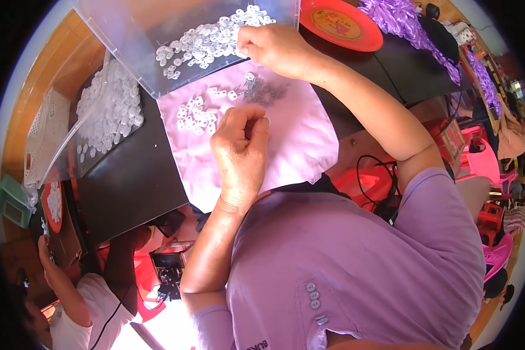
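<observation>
On a pink cloth (297, 134), my left hand (239, 149) is closed, its fingers curled toward the thumb; anything inside is hidden. A loose group of small white plastic pieces with dark dots (197, 115) lies beside its fingertips. Farther back on the cloth is a little heap of thin grey metal bits (265, 90). My right hand (277, 49) reaches over a clear plastic box (114, 35), fingertips pinched together at the right side of a pile of similar white pieces (207, 44). Whatever sits between those fingertips cannot be made out.
Left of the box, a heap of translucent white pieces (111, 105) rests on the dark table (128, 189). A red plate (347, 23) and shiny purple material (411, 29) are at the back right. Another person (93, 303) works at lower left; pink chairs (484, 154) stand at right.
</observation>
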`<state>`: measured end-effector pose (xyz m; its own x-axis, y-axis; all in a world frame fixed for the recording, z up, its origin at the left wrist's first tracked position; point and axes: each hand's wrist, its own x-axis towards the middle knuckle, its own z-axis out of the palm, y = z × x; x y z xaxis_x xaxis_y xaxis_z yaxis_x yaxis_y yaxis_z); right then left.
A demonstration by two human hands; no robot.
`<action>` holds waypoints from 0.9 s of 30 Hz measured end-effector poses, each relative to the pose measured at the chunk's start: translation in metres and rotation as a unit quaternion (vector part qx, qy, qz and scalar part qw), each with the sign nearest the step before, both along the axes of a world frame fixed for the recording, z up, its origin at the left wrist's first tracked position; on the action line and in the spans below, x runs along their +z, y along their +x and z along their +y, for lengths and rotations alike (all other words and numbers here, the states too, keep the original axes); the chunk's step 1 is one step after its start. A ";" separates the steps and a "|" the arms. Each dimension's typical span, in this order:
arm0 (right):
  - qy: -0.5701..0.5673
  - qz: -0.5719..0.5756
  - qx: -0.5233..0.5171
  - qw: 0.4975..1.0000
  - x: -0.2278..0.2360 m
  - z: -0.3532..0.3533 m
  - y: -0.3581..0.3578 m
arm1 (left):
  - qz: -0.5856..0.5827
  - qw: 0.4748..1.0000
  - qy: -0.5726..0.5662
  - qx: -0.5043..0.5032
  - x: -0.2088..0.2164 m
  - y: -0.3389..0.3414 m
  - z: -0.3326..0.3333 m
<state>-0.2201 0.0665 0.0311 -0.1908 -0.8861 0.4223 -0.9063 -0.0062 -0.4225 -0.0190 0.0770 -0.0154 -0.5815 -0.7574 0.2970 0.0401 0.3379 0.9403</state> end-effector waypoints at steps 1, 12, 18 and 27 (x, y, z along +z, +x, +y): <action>0.032 0.021 -0.005 0.999 -0.002 0.000 0.002 | 0.000 1.000 0.000 0.000 0.000 0.001 -0.001; 0.038 0.039 0.043 0.998 -0.006 -0.014 0.016 | -0.003 1.000 -0.001 -0.008 0.002 0.001 -0.001; 0.082 0.079 0.025 0.993 0.000 -0.015 0.020 | 0.011 1.000 0.003 -0.009 -0.004 0.000 -0.003; 0.026 -0.021 0.058 0.998 -0.006 -0.028 0.028 | -0.014 0.998 -0.067 -0.003 0.004 0.000 0.000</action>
<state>-0.1916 0.0381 0.0250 -0.1018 -0.9236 0.3695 -0.8822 -0.0878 -0.4627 -0.0189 0.0769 -0.0110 -0.5960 -0.7083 0.3784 0.0164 0.4604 0.8876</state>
